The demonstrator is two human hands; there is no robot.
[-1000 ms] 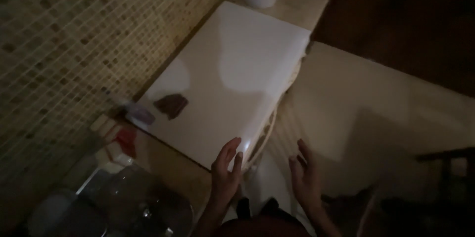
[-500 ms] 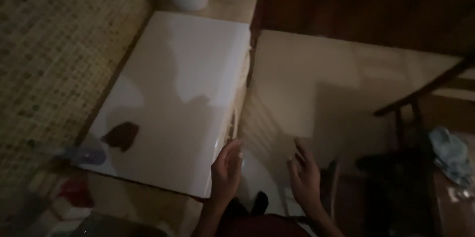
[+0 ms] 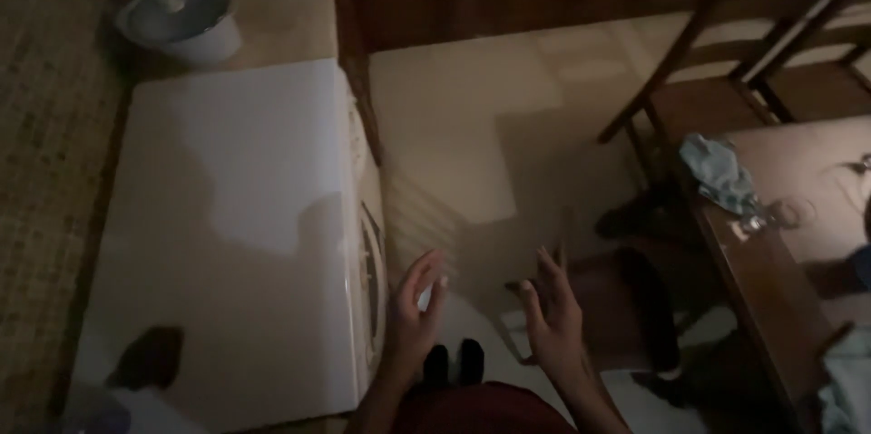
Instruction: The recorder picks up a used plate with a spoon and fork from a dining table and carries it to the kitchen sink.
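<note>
Washer (image 3: 227,216) left, lidded pot (image 3: 177,21) on counter behind it, table (image 3: 780,243) right, chair (image 3: 726,44) far right, cloth (image 3: 721,171) on table.

Both hands held out low, empty, left (image 3: 415,312) and right (image 3: 551,318) with fingers loosely spread

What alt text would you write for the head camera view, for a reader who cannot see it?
In a dim room, a person's open left hand and right hand hover empty above the pale tiled floor, beside a white box-shaped appliance. A white lidded pot stands on the counter behind it; a brown wooden table with a crumpled blue cloth is on the right.
</note>
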